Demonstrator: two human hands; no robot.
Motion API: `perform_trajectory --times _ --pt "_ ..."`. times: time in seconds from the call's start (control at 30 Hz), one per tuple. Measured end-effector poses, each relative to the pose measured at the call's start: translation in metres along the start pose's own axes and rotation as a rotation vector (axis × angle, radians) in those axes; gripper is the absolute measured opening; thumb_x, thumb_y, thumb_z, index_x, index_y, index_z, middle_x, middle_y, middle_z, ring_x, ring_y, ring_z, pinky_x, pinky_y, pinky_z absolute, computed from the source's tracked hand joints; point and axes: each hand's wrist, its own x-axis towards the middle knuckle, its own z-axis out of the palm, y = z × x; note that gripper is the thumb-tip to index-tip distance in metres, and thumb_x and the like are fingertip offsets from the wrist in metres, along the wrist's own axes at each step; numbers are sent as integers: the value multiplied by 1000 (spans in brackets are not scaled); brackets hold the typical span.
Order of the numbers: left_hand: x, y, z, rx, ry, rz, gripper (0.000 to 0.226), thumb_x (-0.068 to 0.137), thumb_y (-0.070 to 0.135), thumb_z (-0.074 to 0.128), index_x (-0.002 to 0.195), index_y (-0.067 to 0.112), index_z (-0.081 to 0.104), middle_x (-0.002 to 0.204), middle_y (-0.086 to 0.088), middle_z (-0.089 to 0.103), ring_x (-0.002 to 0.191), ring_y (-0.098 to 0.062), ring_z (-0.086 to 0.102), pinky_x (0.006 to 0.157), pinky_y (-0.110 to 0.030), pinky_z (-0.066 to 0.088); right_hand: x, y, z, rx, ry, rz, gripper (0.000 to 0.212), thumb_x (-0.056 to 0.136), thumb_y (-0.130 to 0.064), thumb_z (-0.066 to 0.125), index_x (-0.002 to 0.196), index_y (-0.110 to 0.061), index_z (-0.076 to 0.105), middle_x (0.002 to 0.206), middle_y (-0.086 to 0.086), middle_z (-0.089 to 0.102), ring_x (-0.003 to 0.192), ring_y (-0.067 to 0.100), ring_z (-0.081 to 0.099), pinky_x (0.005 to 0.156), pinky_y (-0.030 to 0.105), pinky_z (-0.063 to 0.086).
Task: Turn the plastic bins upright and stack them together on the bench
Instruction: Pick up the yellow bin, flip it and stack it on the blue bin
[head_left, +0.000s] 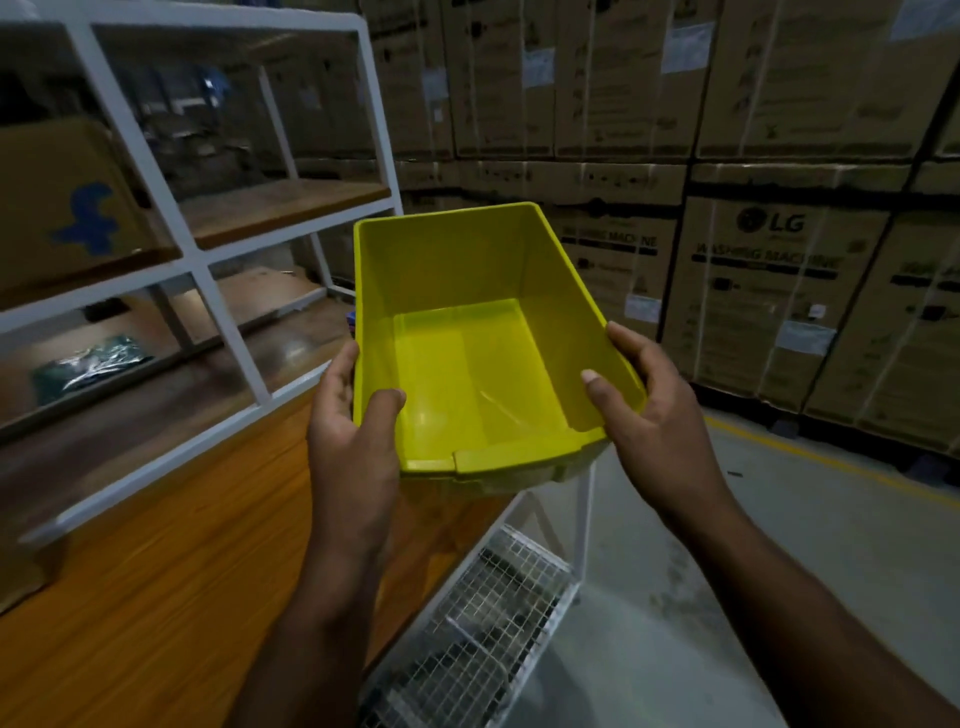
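Gripping the yellow bin (467, 291) upright — left hand (345, 441), right hand (660, 415) — fingers (597, 389) curled over its side walls.

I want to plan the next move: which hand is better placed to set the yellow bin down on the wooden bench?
Probably the left hand: it holds the yellow bin on the side nearest the bench; the right hand is over the floor.

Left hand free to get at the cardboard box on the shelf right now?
Probably not: the left hand grips the yellow bin, as does the right hand. The cardboard box sits unobstructed in the white shelf.
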Motion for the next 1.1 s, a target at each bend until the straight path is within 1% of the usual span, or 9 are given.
perform_trajectory --times 0.07,0.13,0.2,0.33,0.43,0.57,0.67,0.8,1.1 --pt "9 -1 28 15 37 20 55 97 5 49 148 24 42 133 7 62 106 -9 67 76 -27 56 35 10 -15 10 -57 -12 52 94 -38 58 143 -27 43 135 -16 52 120 -1 52 99 30 48" --pt "14 -6 55 43 77 52 58 95 5 49 149 25 41 130 14 61 102 0 66 73 -22 55 69 20 -26 37 -112 -18 51 95 -39 56 143 -27 43 120 -31 50 107 -18 51 88 12 47" --pt "18 -13 81 80 123 72 63 92 7 52 150 27 39 129 24 56 103 9 63 74 -18 54 96 33 -32 67 -132 -8 50 96 -41 53 143 -26 45 114 -32 50 101 -24 50 82 6 45" --pt "36 -27 114 96 193 60 59 96 2 48 150 24 39 129 20 58 100 9 64 71 -16 53 137 64 -34 112 -179 2 50 96 -42 52 144 -27 45 125 -20 52 111 -9 53 92 22 47" --pt "57 -37 131 111 246 68 58 95 3 48 149 22 42 136 6 60 103 -1 66 71 -17 53 166 85 -29 124 -247 -6 52 96 -43 52 145 -27 43 124 -22 51 105 -19 51 87 12 46" --pt "90 -52 152 120 319 97 56 96 5 49 149 22 42 130 10 62 99 2 66 69 -17 53 215 104 -17 133 -297 -46 53 96 -44 52 145 -28 42 132 -18 50 113 -9 52 92 19 46" --pt "116 -61 167 98 374 113 54 97 5 49 148 21 43 130 9 62 101 1 66 72 -18 53 253 114 -7 127 -364 -85 53 97 -42 52 146 -26 41 130 -19 49 106 -15 50 90 13 46" --pt "146 -74 187 79 455 117 51 98 2 46 146 19 43 118 16 63 90 8 66 67 -14 51 300 129 8 103 -439 -100 55 96 -43 53 147 -27 40 131 -19 47 116 -1 50 100 30 47" --pt "194 -79 202 132 621 141 53 98 4 46 150 15 39 139 3 56 93 9 66 68 -12 50 358 146 44 184 -530 -138 55 97 -43 51 148 -25 39 148 -8 46 130 9 47 106 38 43"
